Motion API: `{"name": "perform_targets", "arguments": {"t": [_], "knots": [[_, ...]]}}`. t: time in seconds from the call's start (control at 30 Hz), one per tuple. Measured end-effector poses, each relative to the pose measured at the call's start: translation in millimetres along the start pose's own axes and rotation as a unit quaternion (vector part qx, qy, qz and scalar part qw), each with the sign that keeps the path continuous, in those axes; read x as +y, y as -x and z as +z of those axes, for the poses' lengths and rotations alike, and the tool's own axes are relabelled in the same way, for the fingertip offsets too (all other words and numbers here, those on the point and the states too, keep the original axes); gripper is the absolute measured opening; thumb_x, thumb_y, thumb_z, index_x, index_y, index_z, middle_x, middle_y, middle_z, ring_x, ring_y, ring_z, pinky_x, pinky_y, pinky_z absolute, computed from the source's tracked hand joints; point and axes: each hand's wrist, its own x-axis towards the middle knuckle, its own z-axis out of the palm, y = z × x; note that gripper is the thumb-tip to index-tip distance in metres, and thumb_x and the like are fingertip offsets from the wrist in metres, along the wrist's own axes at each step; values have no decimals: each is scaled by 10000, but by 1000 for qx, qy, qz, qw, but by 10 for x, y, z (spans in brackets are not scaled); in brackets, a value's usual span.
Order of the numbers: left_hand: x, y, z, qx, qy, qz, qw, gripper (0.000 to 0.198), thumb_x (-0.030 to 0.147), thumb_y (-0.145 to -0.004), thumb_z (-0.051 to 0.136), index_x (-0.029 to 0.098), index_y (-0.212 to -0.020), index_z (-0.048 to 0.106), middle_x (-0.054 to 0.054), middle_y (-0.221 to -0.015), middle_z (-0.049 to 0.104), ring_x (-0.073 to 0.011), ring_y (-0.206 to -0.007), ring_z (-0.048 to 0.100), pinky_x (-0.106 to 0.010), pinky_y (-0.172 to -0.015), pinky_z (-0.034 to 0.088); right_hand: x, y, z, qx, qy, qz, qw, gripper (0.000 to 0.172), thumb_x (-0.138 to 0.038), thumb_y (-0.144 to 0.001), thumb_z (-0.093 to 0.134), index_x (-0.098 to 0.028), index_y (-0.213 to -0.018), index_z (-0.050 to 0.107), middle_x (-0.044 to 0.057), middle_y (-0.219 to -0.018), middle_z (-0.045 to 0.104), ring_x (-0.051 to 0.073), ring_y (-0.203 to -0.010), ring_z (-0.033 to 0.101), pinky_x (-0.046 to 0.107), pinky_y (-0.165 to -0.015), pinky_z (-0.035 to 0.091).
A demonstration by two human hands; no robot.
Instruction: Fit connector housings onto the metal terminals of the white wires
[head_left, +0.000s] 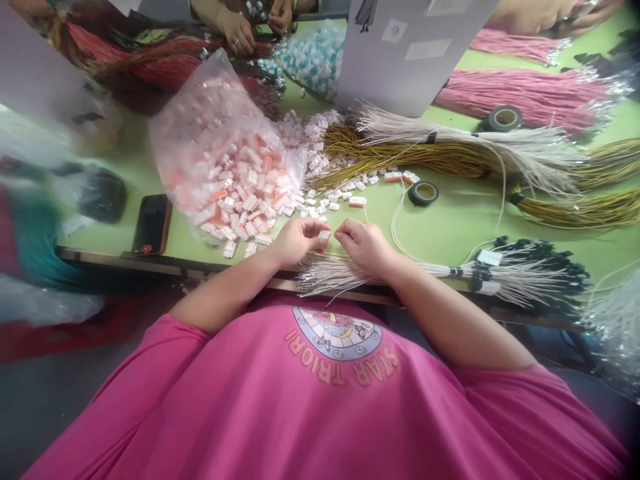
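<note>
Between thumb and fingers my left hand (301, 240) pinches a small white connector housing (324, 235). Just right of it, my right hand (364, 245) is closed in a pinch, and a thin white wire (366, 213) rises behind its fingers. Whether that wire's end sits in the fingertips I cannot tell. Under both hands a bundle of white wires (330, 275) with bare metal ends lies along the table's front edge. A plastic bag (220, 133) spills white and orange connector housings (250, 193) beyond my left hand.
A phone (151, 223) lies at the left. Tape rolls (423, 193) (503, 119), yellow-black wires (430, 159) and pink wires (525, 100) spread rightward. A grey upright panel (400, 60) stands at the back. Opposite, a co-worker's hands (239, 33) handle small parts near turquoise connectors (317, 57).
</note>
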Motion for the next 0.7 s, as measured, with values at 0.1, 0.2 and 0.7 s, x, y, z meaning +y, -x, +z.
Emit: {"name": "perform_targets", "arguments": {"t": [0.1, 0.2, 0.7], "knots": [[92, 87, -190, -8, -145, 66, 987, 281, 217, -734, 696, 146, -1001, 647, -43, -855, 633, -131, -722, 582, -302, -711, 472, 107, -41, -197, 3, -15, 2, 1000, 205, -272, -833, 478, -161, -721, 608, 36, -664, 636, 139, -613, 532, 272, -597, 367], [201, 171, -566, 79, -292, 159, 940, 263, 127, -787, 609, 184, -1040, 651, -49, -1022, 620, -164, -898, 549, -328, -860, 421, 404, -98, -565, 127, 38, 84, 988, 228, -295, -842, 477, -143, -773, 632, 62, -678, 637, 146, -632, 533, 297, -604, 362], [153, -4, -1152, 88, -449, 230, 859, 100, 128, -747, 627, 196, -819, 614, -43, -879, 543, -213, -941, 449, -414, -983, 306, -21, -6, 43, -127, 189, -108, 968, 178, -181, -846, 446, -174, -719, 571, 100, -787, 609, 156, -646, 509, 305, -542, 306]]}}
